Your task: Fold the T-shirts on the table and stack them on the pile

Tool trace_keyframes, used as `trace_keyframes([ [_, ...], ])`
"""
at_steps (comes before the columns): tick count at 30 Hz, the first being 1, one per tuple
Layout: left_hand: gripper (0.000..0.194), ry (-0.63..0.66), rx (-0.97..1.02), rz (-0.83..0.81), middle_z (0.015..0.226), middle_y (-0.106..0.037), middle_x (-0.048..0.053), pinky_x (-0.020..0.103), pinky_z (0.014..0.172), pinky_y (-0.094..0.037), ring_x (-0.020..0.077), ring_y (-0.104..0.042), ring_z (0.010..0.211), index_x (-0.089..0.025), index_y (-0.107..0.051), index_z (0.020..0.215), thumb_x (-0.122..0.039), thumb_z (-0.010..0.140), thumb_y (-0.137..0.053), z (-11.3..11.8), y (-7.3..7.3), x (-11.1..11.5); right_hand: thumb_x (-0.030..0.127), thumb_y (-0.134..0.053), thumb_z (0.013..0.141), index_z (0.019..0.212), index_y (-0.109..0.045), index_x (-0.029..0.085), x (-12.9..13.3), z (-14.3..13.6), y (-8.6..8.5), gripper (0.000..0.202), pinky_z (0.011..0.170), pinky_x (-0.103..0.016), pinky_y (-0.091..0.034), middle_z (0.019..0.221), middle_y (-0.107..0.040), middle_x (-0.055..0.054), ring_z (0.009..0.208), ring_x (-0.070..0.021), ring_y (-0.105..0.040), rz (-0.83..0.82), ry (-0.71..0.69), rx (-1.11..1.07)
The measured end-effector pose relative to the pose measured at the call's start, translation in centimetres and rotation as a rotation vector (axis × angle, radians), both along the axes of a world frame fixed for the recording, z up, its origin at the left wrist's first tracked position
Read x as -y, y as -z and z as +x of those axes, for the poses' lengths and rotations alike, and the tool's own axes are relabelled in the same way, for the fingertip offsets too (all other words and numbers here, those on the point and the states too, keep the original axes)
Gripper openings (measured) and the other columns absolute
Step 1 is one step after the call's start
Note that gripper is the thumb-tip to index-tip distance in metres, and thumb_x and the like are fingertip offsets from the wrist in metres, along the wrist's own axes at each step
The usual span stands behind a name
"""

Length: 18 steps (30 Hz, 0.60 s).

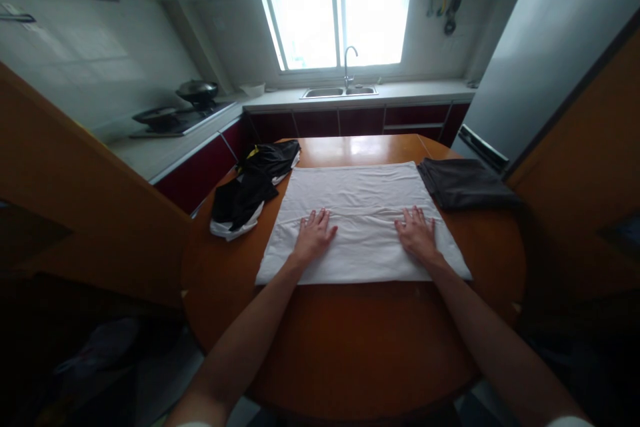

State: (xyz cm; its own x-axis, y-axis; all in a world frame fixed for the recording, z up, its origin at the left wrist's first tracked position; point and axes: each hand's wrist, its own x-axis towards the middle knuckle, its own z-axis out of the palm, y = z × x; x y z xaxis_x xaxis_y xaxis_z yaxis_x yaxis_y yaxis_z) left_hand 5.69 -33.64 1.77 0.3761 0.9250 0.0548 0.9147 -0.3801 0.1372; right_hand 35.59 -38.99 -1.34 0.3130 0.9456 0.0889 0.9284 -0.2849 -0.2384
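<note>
So, left hand (pixel 314 238) and right hand (pixel 418 235) are both palm-down, fingers spread, on a white cloth (pixel 367 253) laid flat on the wooden desk (pixel 370 340). Black bundle (pixel 250 190) to its left, folded grey fabric (pixel 467 183) to its right.

On the table (pixel 370 340) before us, our left hand (pixel 314 235) and right hand (pixel 417 235) rest on a cloth (pixel 361 233); a heap of clothes (pixel 250 190) lies to its left, a second cloth (pixel 467 184) to its right. Beyond the table, we see the sink (pixel 325 92) below the window (pixel 370 7), between stove (pixel 210 115) and refrigerator (pixel 515 47).
</note>
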Motion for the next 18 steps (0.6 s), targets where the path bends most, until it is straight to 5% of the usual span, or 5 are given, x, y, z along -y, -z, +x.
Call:
trace_keyframes([
  [18,0.063,0.031,-0.022,0.016,0.165,-0.029,0.008,0.059,0.121,-0.023,0.0335,-0.023,0.152,-0.020,-0.036,0.157,-0.052,0.102,-0.034,0.11,0.48,-0.11,0.048,-0.029,0.103,0.154,-0.039,0.015,-0.20,-0.01,0.18,0.062,0.121,-0.054,-0.013,0.165,-0.028,-0.014,0.153,-0.0267,-0.019,-0.005,0.013,0.005],
])
